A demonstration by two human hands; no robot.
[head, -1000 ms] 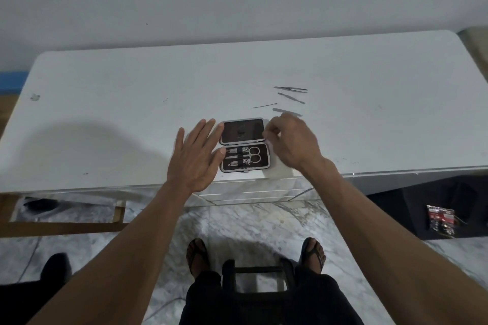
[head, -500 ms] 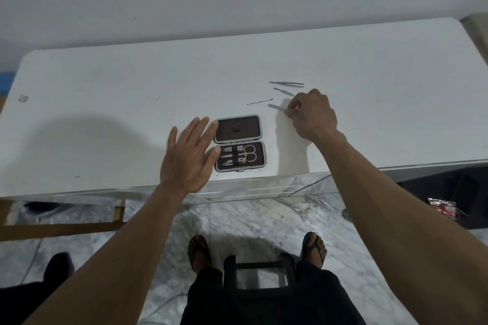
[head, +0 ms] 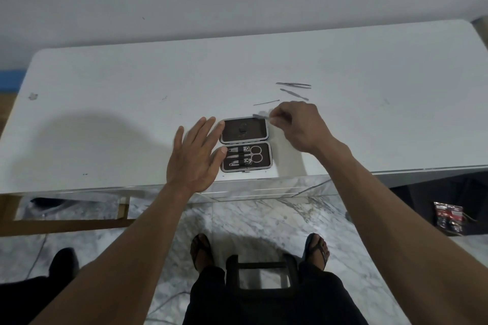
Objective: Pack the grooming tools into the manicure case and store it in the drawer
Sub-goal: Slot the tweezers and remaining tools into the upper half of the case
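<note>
The manicure case point(head: 245, 144) lies open near the front edge of the white table point(head: 105, 103), brown inside, with scissors, clippers and small tools strapped in its lower half. My left hand point(head: 194, 158) rests flat against the case's left side, fingers spread. My right hand point(head: 295, 124) hovers over the case's upper right corner, pinching a flat metal nail file point(head: 260, 116), which is blurred. Three loose tools lie behind: tweezers point(head: 293, 84), a pointed pusher point(head: 294, 94) and a thin pick point(head: 266, 102).
A wall runs behind the table. Below the front edge is a mirrored drawer front point(head: 264, 190) above the marble floor. A small red and black packet point(head: 449, 216) lies in a dark space at the right. My sandalled feet and a black stool point(head: 260, 272) are below.
My right hand reached back to the loose tools, took the nail file off the table and has brought it forward over the case's top edge. My left hand stayed beside the case.
</note>
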